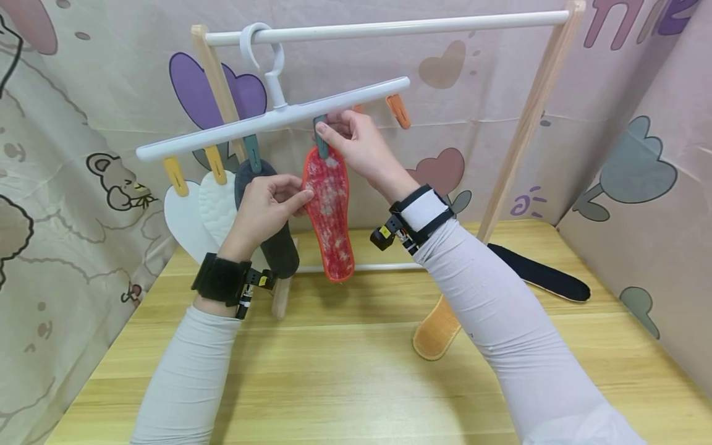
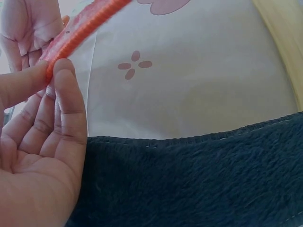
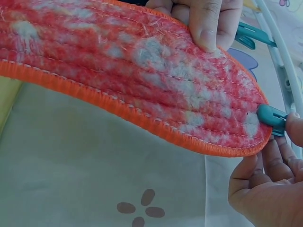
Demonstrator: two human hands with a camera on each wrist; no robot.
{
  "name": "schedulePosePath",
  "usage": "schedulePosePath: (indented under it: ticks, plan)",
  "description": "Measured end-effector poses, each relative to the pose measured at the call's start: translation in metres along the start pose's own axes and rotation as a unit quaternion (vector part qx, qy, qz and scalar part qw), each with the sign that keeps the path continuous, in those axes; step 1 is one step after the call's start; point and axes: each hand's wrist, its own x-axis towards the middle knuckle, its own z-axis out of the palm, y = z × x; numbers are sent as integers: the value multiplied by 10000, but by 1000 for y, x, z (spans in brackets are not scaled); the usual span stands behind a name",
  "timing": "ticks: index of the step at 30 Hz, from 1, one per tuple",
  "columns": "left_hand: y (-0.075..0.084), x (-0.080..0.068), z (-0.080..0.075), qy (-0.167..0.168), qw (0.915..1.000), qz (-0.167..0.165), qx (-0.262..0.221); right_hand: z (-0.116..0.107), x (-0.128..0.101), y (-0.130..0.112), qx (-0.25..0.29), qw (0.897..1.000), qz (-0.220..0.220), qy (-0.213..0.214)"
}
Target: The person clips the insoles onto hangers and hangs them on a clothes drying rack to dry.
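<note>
A red-and-white fuzzy insole point(image 1: 332, 216) with an orange edge hangs toe-down from a grey-green clip point(image 1: 322, 147) on the white hanger point(image 1: 211, 135). My left hand point(image 1: 266, 207) pinches the insole's side edge between thumb and fingers; the left wrist view shows this grip on the orange edging. Up at the clip, my right hand point(image 1: 364, 147) pinches its upper end, thumb in front. In the right wrist view the clip's jaws point(image 3: 272, 117) lie over the heel end of the insole. The hanger tilts, its right end higher.
Left on the hanger, a dark insole point(image 1: 283, 247) and white insoles point(image 1: 180, 213) hang from clips. An orange clip point(image 1: 398, 111) dangles at the right end. The hanger hooks on a rack's white rail point(image 1: 389, 28). On the table lie a black insole point(image 1: 542, 275) and an orange-tan one point(image 1: 436, 330).
</note>
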Motion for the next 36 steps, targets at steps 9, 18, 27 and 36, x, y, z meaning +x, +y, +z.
schedulePosePath:
  ticks: [9, 18, 27, 36]
  plan:
    - [0, 0, 1, -50, 9999, -77, -92, 3, -1, 2, 66, 10000, 30, 39]
    - [-2, 0, 3, 37, 9998, -121, -142, 2, -3, 2, -98, 9999, 138, 30]
    - [-9, -1, 4, 197, 9996, -30, -185, -5, -7, 6, -674, 9970, 356, -153]
    - [-14, -3, 6, 330, 9991, -33, -264, -14, -17, 9, -864, 9948, 421, -344]
